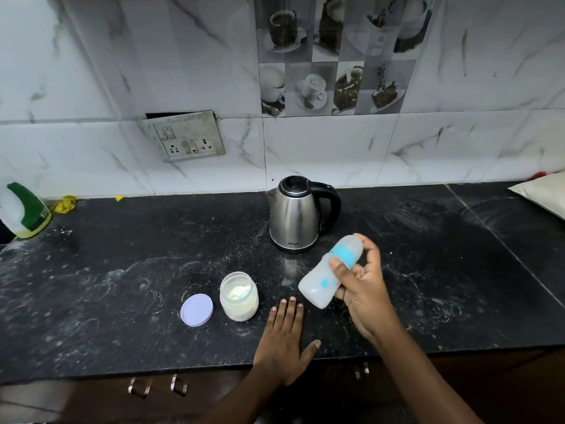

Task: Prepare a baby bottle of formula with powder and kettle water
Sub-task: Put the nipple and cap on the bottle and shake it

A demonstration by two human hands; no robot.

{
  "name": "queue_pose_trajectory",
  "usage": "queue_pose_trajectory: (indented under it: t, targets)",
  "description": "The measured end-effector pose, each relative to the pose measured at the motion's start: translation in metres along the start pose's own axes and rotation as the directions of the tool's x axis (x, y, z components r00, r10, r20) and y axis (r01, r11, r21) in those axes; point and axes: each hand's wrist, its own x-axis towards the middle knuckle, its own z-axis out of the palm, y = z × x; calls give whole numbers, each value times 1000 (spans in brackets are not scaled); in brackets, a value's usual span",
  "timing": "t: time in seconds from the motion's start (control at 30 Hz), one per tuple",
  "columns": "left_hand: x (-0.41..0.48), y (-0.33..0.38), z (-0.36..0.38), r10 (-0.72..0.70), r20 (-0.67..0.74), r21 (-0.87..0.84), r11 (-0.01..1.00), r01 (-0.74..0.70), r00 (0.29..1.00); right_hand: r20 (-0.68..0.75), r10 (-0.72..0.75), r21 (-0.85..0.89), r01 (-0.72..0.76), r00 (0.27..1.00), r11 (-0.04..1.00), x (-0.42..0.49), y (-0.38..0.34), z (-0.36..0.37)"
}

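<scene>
My right hand (363,289) grips a capped baby bottle (319,286) with a blue collar, tilted above the black counter, cap end pointing up and away, blurred by motion. My left hand (284,338) lies flat on the counter with straight fingers, just left of the bottle's base. An open plastic jar of pale formula powder (239,296) stands left of that hand. Its lilac lid (196,310) lies flat beside the jar. A steel kettle (295,214) with a black handle and shut lid stands behind, close to the wall.
The black stone counter (122,286) is dusted with white powder. A green-and-white spray bottle (24,209) sits at the far left, a pale pillow-like bag (544,194) at the far right. A wall socket (185,137) hangs left of the kettle. Drawer handles (157,387) sit below the front edge.
</scene>
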Motion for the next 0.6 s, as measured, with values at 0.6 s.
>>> queue_pose_trajectory:
  t: [0.6]
  targets:
    - [-1, 2, -7, 17, 93, -54, 998, -12, 995, 43, -193, -552, 184, 980, 813, 17, 52, -22]
